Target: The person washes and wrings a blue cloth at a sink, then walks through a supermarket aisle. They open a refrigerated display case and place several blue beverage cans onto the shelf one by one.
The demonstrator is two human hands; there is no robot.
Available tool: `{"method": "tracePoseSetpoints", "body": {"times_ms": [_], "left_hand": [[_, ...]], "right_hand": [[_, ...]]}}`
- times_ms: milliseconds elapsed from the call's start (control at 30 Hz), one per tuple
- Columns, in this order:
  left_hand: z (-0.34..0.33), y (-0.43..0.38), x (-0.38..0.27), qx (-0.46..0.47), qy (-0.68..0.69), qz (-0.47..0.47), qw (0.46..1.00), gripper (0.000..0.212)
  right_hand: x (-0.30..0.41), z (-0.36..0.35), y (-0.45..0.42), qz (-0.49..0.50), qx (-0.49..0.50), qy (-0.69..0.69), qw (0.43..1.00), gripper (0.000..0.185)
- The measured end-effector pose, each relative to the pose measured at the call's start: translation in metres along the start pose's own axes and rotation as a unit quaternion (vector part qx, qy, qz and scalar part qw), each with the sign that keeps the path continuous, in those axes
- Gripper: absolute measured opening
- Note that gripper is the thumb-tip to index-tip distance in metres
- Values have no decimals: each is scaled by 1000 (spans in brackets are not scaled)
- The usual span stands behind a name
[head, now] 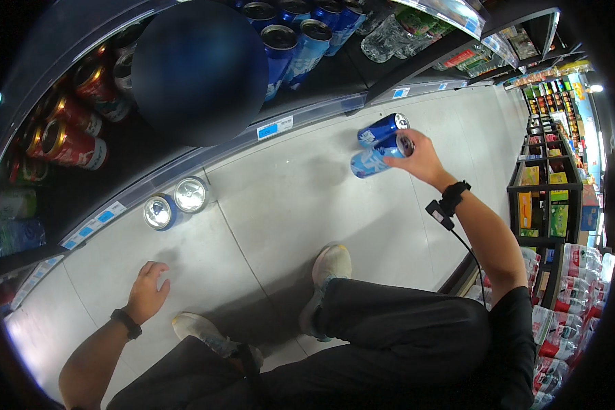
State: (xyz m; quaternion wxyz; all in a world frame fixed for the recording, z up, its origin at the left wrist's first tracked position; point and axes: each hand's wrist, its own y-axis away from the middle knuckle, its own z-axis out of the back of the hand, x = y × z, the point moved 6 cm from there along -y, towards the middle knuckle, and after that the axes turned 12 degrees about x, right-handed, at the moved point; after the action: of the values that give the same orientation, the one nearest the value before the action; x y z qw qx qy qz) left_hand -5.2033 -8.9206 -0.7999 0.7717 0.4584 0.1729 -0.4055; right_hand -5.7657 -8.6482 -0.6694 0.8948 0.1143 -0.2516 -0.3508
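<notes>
My right hand (421, 158) grips the top of a light-blue drink can (370, 160), with a darker blue can (378, 131) right beside it over the tiled floor. My left hand (148, 290), fingers apart and curled a little, hovers above the floor tiles and holds nothing. Beyond it, near the shelf's front edge, a blue-sided can (159, 212) and another can (191, 195) stand side by side on the floor, showing shiny ends. Several blue cans (307, 46) stand on the shelf.
The low shelf's front rail (333, 108) bears price labels. Red cans (74, 143) stand at its left, clear plastic bottles (384, 43) farther right. A dark round blur hides part of the shelf. My shoes (332, 262) are on the floor; packs of bottles (561, 328) stand at right.
</notes>
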Motion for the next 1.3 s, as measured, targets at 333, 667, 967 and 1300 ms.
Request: {"method": "tracePoseSetpoints", "body": {"times_ms": [333, 667, 967, 1300], "left_hand": [[-5, 18, 16, -18, -12, 9, 1000, 29], [-4, 19, 12, -17, -45, -4, 999, 28], [-2, 17, 5, -6, -48, -1, 999, 28], [-1, 36, 2, -26, -20, 32, 999, 28]], "right_hand": [[-87, -22, -7, -107, -16, 45, 993, 72], [-101, -16, -15, -119, -45, 9, 992, 72], [-24, 11, -3, 123, -240, 199, 942, 37], [151, 13, -146, 204, -144, -108, 962, 92]]}}
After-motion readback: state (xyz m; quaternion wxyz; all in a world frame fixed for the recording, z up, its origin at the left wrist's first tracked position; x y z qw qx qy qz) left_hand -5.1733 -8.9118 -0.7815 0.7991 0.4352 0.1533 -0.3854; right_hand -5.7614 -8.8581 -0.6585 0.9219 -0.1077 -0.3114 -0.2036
